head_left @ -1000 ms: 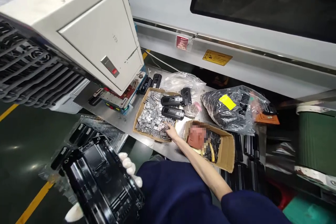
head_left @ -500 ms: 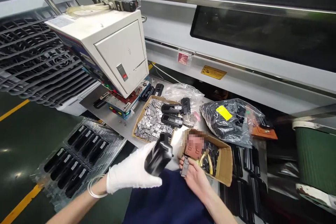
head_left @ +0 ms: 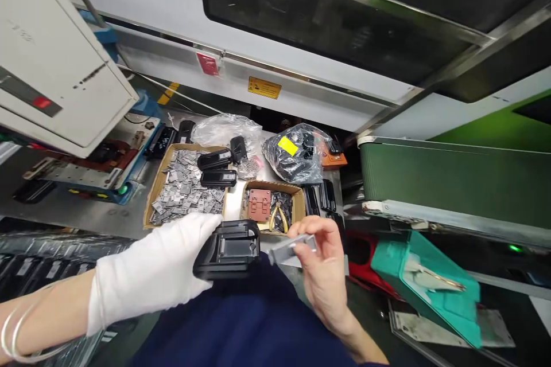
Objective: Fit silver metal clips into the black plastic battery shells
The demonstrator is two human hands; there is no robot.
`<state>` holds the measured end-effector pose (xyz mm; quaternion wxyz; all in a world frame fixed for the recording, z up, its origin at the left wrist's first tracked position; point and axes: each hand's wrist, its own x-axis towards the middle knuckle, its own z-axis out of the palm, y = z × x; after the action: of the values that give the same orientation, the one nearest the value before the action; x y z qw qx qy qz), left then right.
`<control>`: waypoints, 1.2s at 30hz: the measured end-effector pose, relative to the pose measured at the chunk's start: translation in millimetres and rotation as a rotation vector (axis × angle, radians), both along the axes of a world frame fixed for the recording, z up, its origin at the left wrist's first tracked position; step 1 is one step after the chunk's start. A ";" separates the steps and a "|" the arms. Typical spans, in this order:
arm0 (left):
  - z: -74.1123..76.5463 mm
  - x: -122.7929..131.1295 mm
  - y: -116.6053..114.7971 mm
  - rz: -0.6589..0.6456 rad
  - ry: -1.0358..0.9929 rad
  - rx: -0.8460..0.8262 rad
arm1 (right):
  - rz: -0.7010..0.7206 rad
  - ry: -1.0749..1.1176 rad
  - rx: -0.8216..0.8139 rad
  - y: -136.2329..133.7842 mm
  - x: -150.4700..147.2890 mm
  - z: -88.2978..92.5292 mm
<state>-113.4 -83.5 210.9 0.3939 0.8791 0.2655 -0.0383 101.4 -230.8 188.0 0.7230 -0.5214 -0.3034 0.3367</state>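
Observation:
My left hand (head_left: 159, 266), in a white glove, is closed around a black plastic housing (head_left: 235, 248) with a rectangular recess facing up. Bare, my right hand (head_left: 322, 269) pinches a small grey plastic piece (head_left: 293, 248) between thumb and fingers, just right of the housing and apart from it. Beyond the left hand lies a cardboard box (head_left: 148, 206) of similar grey pieces (head_left: 185, 183), with black housings (head_left: 218, 178) resting on its right side. A smaller cardboard box (head_left: 298, 206) holds a reddish-brown block (head_left: 259, 205) and yellow-handled pliers (head_left: 275, 217).
A white machine cabinet (head_left: 55, 51) stands at the left over a metal fixture. Behind the boxes are clear plastic wrap (head_left: 228, 129) and a bag of black parts (head_left: 293, 163). A green conveyor (head_left: 451, 178) and a teal bin (head_left: 430, 287) are on the right.
The view has swung right and closer to the bench. My hands have brought the housing and grey piece nearer each other; the housing's recess now faces up.

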 end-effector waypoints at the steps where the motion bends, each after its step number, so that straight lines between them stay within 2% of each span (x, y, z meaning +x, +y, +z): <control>1: 0.7 3.1 -2.2 -0.019 -0.007 0.017 | -0.047 -0.137 0.026 -1.1 -2.2 -0.8; 4: 3.2 9.4 -8.3 -0.038 -0.034 0.052 | -0.121 -0.432 0.011 -5.6 -5.6 -7.8; 6: 3.2 12.1 -12.2 -0.041 -0.075 0.072 | -0.159 -0.536 -0.014 -8.6 -5.6 -11.5; 8: -1.4 13.8 -15.7 -0.039 -0.108 0.159 | -0.177 -0.620 -0.056 -9.9 -6.0 -13.1; 11: -16.7 15.1 -19.8 -0.017 -0.103 0.464 | -0.184 -0.763 -0.108 -6.6 -10.5 -14.2; 14: -31.1 19.0 -20.3 -0.064 -0.101 0.847 | -0.246 -0.910 -0.132 3.1 -17.7 -15.9; 17: -36.6 27.3 -15.8 -0.088 -0.116 1.059 | -0.279 -1.029 -0.150 16.5 -19.5 -17.8; 20: -38.6 33.7 -8.4 -0.055 -0.111 1.094 | -0.248 -1.010 -0.157 28.4 -13.1 -21.1; 25: -39.4 38.3 -3.5 -0.004 -0.188 1.049 | -0.298 -0.899 -0.116 35.6 -6.5 -32.7; 31: -36.1 50.6 -8.3 -0.027 -0.044 1.153 | -0.212 -0.969 -0.150 45.0 -34.3 -43.6; 34: -44.1 48.8 -6.6 -0.031 -0.005 1.161 | -0.211 -1.030 -0.175 52.6 -45.1 -47.2; 36: -52.6 43.5 -4.1 -0.027 -0.020 1.168 | -0.199 -0.984 -0.172 56.4 -46.0 -50.8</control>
<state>-69.9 -87.5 158.4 -0.1540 0.9543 0.2277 0.1176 55.4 -174.4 137.2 0.4776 -0.7022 -0.5280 0.0044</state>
